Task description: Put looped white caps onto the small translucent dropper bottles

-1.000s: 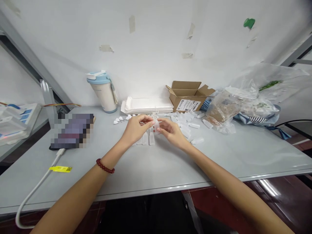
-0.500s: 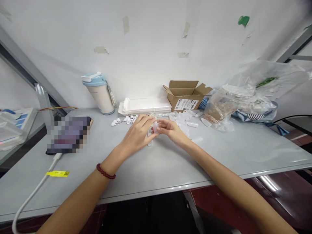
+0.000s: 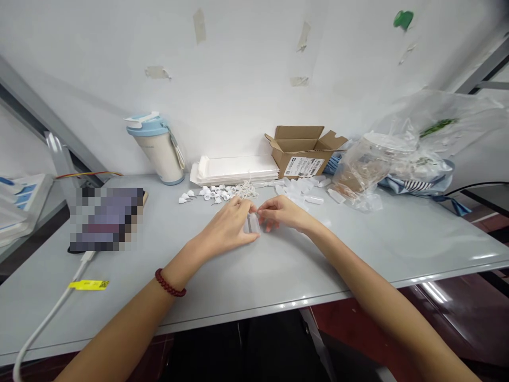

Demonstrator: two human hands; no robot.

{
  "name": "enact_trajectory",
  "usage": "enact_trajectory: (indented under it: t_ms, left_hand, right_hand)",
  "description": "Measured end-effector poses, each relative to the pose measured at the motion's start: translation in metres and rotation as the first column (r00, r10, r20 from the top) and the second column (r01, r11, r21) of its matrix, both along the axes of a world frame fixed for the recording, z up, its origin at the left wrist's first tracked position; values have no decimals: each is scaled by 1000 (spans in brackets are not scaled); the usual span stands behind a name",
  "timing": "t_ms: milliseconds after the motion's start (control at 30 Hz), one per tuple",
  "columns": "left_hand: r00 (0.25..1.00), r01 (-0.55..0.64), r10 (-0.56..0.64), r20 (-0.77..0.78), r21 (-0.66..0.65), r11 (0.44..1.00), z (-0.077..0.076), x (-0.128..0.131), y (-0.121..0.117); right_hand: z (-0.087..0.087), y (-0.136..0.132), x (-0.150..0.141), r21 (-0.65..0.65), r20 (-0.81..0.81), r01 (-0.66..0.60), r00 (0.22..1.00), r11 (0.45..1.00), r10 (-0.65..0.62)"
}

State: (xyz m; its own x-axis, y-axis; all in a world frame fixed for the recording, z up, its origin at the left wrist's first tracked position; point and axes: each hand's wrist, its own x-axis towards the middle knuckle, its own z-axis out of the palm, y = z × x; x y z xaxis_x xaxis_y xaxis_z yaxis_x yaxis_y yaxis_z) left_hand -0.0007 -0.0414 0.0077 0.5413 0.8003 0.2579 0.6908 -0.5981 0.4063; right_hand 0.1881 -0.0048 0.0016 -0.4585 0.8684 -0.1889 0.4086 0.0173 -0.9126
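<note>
My left hand and my right hand meet over the grey table, fingertips together on a small clear plastic vial held low near the tabletop. Both hands are curled in a pinch. Behind them lie several small white caps, a tangle of thin white strings and a pile of clear vials. A red bead bracelet is on my left wrist.
A blue-lidded cup, a stack of white trays and an open cardboard box stand along the back wall. Crumpled plastic bags lie at the right. A blurred phone with a white cable lies at the left.
Both hands have come down from above the table to just over its surface, still together on the vial. The view has shifted slightly.
</note>
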Motion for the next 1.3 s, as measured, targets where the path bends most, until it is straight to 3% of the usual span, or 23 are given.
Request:
enact_trajectory:
  t_ms: [267, 667, 800, 1100, 1300]
  left_hand:
    - [998, 23, -27, -63, -55, 998, 1, -3, 2]
    - [993, 10, -27, -117, -142, 990, 5, -18, 7]
    - [992, -7, -17, -125, -189, 982, 7, -21, 9]
    - [994, 20, -34, -107, -129, 991, 7, -23, 8]
    - [993, 23, -43, -111, -176, 984, 9, -25, 9]
  right_hand:
    - [-1, -5, -6, -3, 79, -9, 997, 1000, 9]
    - [-11, -3, -9, -20, -12, -5, 1000, 1000, 4]
    - [-11, -6, -13, -65, -59, 54, 997, 996, -58]
    - [-9, -9, -18, -86, -91, 115, 988, 990, -123]
    - [-11, -8, -20, -64, -89, 100, 990, 993, -106]
